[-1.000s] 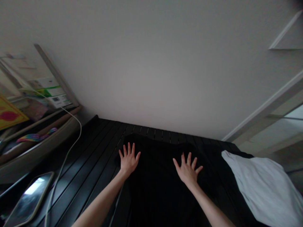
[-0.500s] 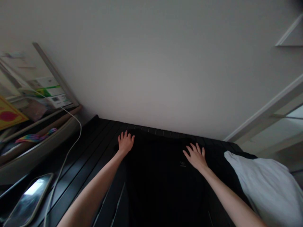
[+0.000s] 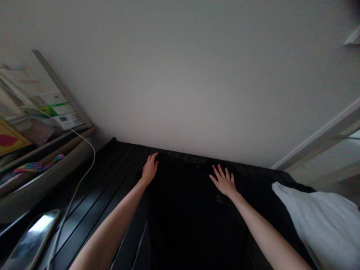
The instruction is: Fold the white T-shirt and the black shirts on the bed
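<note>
Our right hand lies, fingers fanned, on the black shirt, gripping nothing; our left hand curls at its far-left edge, grip unclear, the shirt spread over black slats.

No text, brand or number can be read. Small pale print is carried on the upper chest of the black garment; two rows can be made out, letters too small and dim to be resolved. A tiny light mark is seen at its neckline, nothing legible. On the white-and-green packaging at left, a dark square, code-like, is printed on the lower white part; the fine print is blurred. A red blot is shown on the yellow panel, lettering not discernible.
</note>
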Action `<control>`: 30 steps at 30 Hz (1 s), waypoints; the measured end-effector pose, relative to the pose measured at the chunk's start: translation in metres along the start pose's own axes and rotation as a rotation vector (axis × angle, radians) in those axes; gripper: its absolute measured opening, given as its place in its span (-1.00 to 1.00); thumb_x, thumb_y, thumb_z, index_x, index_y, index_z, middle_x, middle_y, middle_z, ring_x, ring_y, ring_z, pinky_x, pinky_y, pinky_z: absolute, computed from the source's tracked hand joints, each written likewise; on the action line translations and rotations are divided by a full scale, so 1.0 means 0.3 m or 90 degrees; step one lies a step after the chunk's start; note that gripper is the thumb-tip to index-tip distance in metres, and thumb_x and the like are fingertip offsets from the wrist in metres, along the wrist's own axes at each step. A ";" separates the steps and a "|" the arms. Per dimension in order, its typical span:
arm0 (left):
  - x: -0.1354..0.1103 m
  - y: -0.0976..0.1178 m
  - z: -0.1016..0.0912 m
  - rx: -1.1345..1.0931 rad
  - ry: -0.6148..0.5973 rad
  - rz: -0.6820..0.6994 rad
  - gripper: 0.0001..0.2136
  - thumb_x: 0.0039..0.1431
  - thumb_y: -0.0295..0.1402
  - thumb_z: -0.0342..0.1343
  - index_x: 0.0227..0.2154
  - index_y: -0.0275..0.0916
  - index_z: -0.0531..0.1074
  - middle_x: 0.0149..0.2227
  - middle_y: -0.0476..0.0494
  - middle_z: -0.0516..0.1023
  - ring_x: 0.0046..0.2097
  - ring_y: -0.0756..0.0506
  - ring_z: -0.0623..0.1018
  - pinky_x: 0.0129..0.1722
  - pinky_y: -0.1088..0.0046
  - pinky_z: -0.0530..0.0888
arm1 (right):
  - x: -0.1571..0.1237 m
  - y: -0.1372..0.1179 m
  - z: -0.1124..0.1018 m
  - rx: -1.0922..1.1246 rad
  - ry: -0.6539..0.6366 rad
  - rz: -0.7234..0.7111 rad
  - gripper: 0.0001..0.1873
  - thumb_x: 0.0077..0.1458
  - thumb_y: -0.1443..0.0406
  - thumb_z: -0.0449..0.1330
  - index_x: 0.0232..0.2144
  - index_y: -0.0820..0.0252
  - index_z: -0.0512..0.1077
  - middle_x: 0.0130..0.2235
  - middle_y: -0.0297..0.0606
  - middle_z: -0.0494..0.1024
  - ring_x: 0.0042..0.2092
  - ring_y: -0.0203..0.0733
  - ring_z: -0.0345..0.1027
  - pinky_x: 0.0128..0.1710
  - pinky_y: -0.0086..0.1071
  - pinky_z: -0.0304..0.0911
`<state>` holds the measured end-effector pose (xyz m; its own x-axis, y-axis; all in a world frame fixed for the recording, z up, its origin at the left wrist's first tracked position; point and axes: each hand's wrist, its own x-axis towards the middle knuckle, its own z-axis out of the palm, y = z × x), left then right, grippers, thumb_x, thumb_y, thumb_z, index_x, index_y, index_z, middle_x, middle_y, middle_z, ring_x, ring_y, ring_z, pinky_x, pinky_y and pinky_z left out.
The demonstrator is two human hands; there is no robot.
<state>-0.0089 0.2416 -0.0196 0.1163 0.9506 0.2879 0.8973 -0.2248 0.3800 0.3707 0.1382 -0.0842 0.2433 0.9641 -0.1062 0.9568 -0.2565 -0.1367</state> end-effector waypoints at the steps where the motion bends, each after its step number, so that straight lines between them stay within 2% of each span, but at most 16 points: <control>1: 0.010 -0.011 -0.011 -0.009 0.021 0.005 -0.58 0.27 -0.46 -0.09 0.18 -0.15 0.16 0.09 -0.21 0.35 0.01 -0.12 0.48 -0.01 0.33 0.42 | 0.005 0.001 0.005 -0.010 -0.001 0.004 -0.30 0.21 -0.13 -0.31 0.33 -0.12 -0.20 0.40 -0.35 -0.25 0.37 0.15 -0.39 0.27 0.15 -0.29; 6: 0.066 -0.127 -0.065 -0.004 0.077 -0.027 -0.69 0.25 -0.49 -0.15 -0.01 -0.25 0.36 -0.06 -0.22 0.37 -0.09 -0.12 0.49 -0.03 0.32 0.45 | 0.011 0.001 0.025 -0.037 0.019 0.006 -0.28 0.20 -0.15 -0.34 0.33 -0.13 -0.21 0.40 -0.39 -0.26 0.38 0.14 -0.42 0.27 0.14 -0.30; 10: 0.057 -0.190 -0.057 0.037 0.069 -0.088 -0.67 0.22 -0.51 -0.15 -0.03 -0.28 0.40 -0.06 -0.26 0.38 -0.06 -0.15 0.47 0.00 0.27 0.42 | 0.004 0.000 0.032 -0.040 0.040 0.003 -0.28 0.21 -0.15 -0.34 0.34 -0.11 -0.20 0.40 -0.38 -0.25 0.38 0.12 -0.40 0.27 0.13 -0.28; 12: 0.034 -0.183 -0.033 0.064 0.050 -0.119 -0.68 0.20 -0.48 -0.08 -0.03 -0.28 0.42 -0.01 -0.30 0.39 0.01 -0.23 0.43 0.02 0.14 0.38 | 0.000 -0.002 0.032 -0.043 0.049 0.004 -0.28 0.21 -0.15 -0.34 0.34 -0.10 -0.19 0.40 -0.37 -0.24 0.38 0.12 -0.39 0.27 0.13 -0.28; 15: 0.004 -0.137 0.006 0.099 0.024 -0.141 -0.71 0.23 -0.37 -0.04 -0.05 -0.26 0.45 0.09 -0.35 0.37 0.14 -0.36 0.30 0.05 -0.07 0.29 | -0.004 -0.005 0.029 -0.048 0.056 0.005 -0.27 0.21 -0.15 -0.34 0.34 -0.09 -0.17 0.40 -0.35 -0.22 0.37 0.13 -0.38 0.27 0.12 -0.27; 19: -0.007 -0.059 0.036 0.113 0.003 -0.099 -0.67 0.34 -0.27 -0.17 -0.13 -0.18 0.50 0.12 -0.23 0.40 0.19 -0.27 0.24 0.09 0.01 0.23 | -0.007 -0.005 0.027 -0.053 0.059 0.003 -0.28 0.21 -0.15 -0.35 0.34 -0.09 -0.18 0.40 -0.35 -0.21 0.37 0.13 -0.35 0.27 0.11 -0.26; 22: -0.011 -0.016 0.041 0.129 0.010 -0.072 -0.70 0.32 -0.23 -0.12 -0.14 -0.17 0.50 0.10 -0.20 0.43 0.19 -0.24 0.23 0.10 0.04 0.21 | -0.009 -0.003 0.030 -0.058 0.064 0.002 -0.28 0.21 -0.14 -0.35 0.34 -0.08 -0.17 0.40 -0.35 -0.21 0.37 0.13 -0.35 0.27 0.11 -0.27; 26: -0.009 -0.011 0.016 0.165 0.051 -0.071 -0.75 0.28 -0.34 -0.08 -0.12 -0.17 0.48 0.07 -0.20 0.46 0.19 -0.23 0.24 0.13 0.02 0.15 | -0.009 -0.002 0.033 -0.061 0.068 0.005 -0.27 0.21 -0.15 -0.35 0.34 -0.07 -0.18 0.40 -0.35 -0.21 0.37 0.13 -0.34 0.27 0.10 -0.26; 30: 0.014 -0.079 -0.064 0.213 0.115 -0.129 -0.68 0.28 -0.45 -0.18 -0.05 -0.26 0.43 0.07 -0.32 0.43 0.23 -0.31 0.18 0.15 -0.13 0.05 | -0.010 -0.006 0.031 -0.064 0.070 0.002 -0.27 0.21 -0.14 -0.35 0.34 -0.06 -0.18 0.40 -0.34 -0.20 0.37 0.15 -0.34 0.26 0.12 -0.26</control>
<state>-0.0378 0.2468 -0.0106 -0.1269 0.9092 0.3966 0.9863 0.0732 0.1477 0.3669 0.1352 -0.0928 0.2566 0.9665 0.0028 0.9659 -0.2563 -0.0363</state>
